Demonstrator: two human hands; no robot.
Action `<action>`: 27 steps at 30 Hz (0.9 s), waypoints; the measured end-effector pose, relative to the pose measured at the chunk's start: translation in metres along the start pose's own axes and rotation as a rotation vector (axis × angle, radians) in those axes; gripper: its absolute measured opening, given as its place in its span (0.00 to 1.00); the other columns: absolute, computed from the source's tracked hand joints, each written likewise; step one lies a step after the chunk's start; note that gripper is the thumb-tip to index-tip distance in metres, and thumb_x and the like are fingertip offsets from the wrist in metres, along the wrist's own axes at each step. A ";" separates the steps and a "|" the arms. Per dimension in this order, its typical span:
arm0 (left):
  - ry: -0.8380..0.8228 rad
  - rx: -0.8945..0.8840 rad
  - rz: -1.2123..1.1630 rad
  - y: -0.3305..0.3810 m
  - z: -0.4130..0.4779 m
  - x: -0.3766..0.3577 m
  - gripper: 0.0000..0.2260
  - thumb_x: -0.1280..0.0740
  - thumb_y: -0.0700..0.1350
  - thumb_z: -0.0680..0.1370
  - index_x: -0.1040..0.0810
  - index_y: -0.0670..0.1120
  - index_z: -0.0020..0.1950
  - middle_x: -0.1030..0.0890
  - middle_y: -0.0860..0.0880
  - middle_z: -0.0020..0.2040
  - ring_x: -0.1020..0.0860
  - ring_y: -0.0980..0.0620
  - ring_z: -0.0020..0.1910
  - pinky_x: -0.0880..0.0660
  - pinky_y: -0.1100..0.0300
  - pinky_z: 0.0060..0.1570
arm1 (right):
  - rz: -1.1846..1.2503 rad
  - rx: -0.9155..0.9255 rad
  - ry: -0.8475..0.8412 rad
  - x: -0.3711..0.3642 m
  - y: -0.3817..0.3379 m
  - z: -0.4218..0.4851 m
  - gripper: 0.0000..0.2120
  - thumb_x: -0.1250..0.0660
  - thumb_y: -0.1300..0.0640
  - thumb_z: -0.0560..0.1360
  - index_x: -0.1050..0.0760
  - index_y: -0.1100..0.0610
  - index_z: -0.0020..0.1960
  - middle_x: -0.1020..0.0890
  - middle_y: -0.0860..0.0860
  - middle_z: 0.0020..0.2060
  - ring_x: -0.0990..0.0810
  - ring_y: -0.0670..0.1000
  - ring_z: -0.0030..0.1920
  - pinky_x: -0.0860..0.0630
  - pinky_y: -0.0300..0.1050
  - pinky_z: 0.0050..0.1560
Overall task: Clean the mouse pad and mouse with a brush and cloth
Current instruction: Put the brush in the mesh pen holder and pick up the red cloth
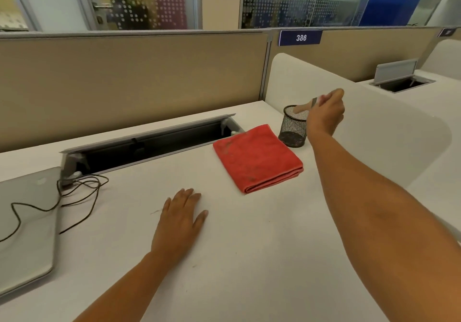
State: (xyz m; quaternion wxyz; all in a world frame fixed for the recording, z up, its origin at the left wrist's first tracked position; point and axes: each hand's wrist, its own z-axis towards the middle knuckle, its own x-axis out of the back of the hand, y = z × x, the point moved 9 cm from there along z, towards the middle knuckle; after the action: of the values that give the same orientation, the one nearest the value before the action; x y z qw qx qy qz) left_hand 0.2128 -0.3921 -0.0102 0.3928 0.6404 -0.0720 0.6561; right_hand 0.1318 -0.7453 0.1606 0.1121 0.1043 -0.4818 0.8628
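The right hand [325, 114] is closed around a brush [305, 107] whose wooden handle end dips into the black mesh pen cup [293, 128]. The left hand [178, 221] lies flat and open on the white desk [249, 259], holding nothing. A folded red cloth [258, 158] lies just beside the cup; a closed laptop [25, 221] and loose cable [74, 194] sit far left.

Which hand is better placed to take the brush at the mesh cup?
Right. The right hand already grips the brush at the mesh cup; the left hand lies flat on the desk.
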 end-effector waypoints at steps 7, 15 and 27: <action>0.032 -0.005 -0.023 0.000 0.000 0.002 0.21 0.45 0.54 0.80 0.36 0.50 0.72 0.38 0.53 0.73 0.44 0.56 0.74 0.55 0.58 0.74 | -0.135 0.087 -0.222 -0.036 0.009 -0.012 0.10 0.41 0.62 0.78 0.29 0.64 0.57 0.25 0.60 0.56 0.25 0.57 0.55 0.31 0.42 0.50; 0.037 -0.006 -0.029 0.001 -0.001 0.003 0.21 0.45 0.54 0.80 0.36 0.50 0.72 0.38 0.54 0.73 0.43 0.56 0.74 0.55 0.60 0.73 | -0.361 0.420 -0.454 -0.064 0.014 -0.073 0.12 0.40 0.61 0.75 0.27 0.64 0.56 0.27 0.60 0.57 0.31 0.59 0.60 0.30 0.53 0.55; 0.032 0.002 -0.025 0.002 -0.001 0.003 0.21 0.45 0.53 0.80 0.36 0.49 0.72 0.38 0.53 0.74 0.45 0.55 0.74 0.56 0.61 0.73 | -0.661 0.138 -0.832 -0.085 0.078 -0.129 0.28 0.40 0.39 0.75 0.37 0.54 0.68 0.32 0.59 0.65 0.35 0.59 0.67 0.37 0.59 0.64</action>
State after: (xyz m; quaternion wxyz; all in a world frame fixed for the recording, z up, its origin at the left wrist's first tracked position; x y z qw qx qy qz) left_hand 0.2108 -0.3914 -0.0064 0.4013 0.6310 -0.0571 0.6615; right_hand 0.1810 -0.6826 0.0066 0.1704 0.5909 -0.3689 0.6969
